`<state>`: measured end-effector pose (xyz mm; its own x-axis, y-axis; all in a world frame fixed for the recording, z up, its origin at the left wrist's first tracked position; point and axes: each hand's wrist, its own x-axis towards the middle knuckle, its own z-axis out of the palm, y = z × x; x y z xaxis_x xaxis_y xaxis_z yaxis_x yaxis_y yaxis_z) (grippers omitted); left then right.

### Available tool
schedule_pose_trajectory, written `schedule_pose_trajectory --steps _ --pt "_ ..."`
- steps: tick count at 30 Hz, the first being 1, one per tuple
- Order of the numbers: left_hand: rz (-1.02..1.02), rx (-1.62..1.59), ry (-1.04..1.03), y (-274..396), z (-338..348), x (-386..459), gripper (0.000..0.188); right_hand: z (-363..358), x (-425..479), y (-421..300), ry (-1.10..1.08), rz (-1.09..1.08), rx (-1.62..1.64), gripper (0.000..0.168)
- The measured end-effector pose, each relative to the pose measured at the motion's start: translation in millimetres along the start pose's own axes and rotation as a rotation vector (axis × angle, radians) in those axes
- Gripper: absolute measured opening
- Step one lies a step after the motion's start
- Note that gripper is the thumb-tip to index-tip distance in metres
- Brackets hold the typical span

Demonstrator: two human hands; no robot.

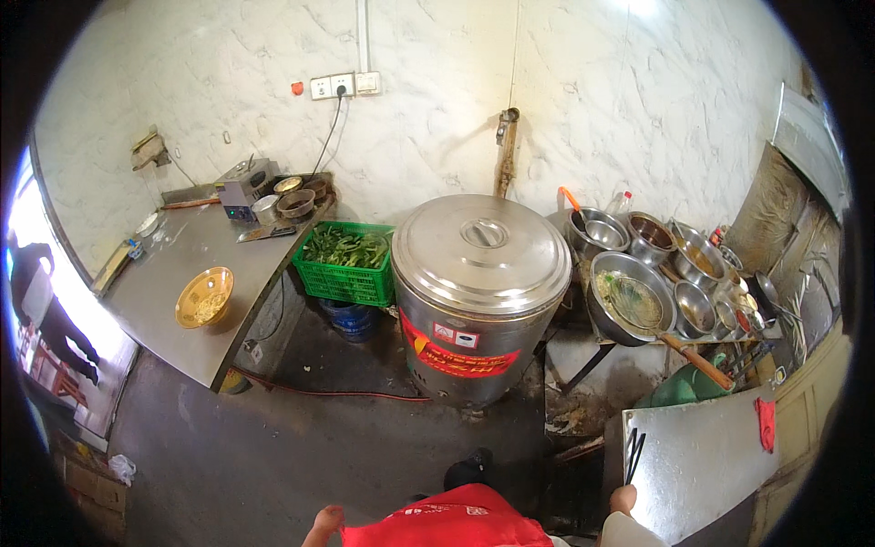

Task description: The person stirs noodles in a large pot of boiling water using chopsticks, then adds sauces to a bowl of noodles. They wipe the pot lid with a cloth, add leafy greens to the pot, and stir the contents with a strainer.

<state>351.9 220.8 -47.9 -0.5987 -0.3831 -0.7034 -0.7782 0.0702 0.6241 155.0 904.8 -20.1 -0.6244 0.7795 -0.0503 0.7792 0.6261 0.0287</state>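
My right hand (623,500) is shut on a pair of black chopsticks (635,455), which point upward over the left edge of a metal-topped table (690,465). At the bottom, my left hand (329,519) hangs beside the red apron (437,516); its fingers are partly hidden, and nothing shows in it. Before me stands a large lidded steel pot (465,342). Right of it, a wooden-handled wire strainer (636,301) rests in a steel bowl (599,263) of pale food. A yellow bowl (191,290) with what looks like noodles sits on the left counter (150,273).
A green crate (348,277) of leafy greens stands left of the pot. Several steel bowls, one a sauce bowl (649,239), crowd the right stand. A red hose (342,394) crosses the floor. A person (51,308) is at the far left doorway.
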Motion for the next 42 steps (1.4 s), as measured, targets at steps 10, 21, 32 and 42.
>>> schedule_pose_trajectory --steps 10,21,32,42 --pt "-0.013 -0.167 0.001 24.4 18.1 -17.1 0.027 -61.9 -34.0 -29.7 -0.032 0.006 0.064 0.029" --pt "-0.034 -0.119 0.019 -3.8 23.6 1.0 0.028 -59.0 -31.8 -29.3 -0.039 -0.115 0.004 0.031" --pt "-0.059 -0.077 0.007 18.3 23.2 -15.3 0.029 -66.3 -36.2 -34.6 -0.086 -0.09 -0.006 0.035" --pt "-0.017 -0.039 -0.102 -15.4 12.5 7.0 0.029 -80.2 -44.8 -40.1 -0.179 -0.072 -0.012 0.04"
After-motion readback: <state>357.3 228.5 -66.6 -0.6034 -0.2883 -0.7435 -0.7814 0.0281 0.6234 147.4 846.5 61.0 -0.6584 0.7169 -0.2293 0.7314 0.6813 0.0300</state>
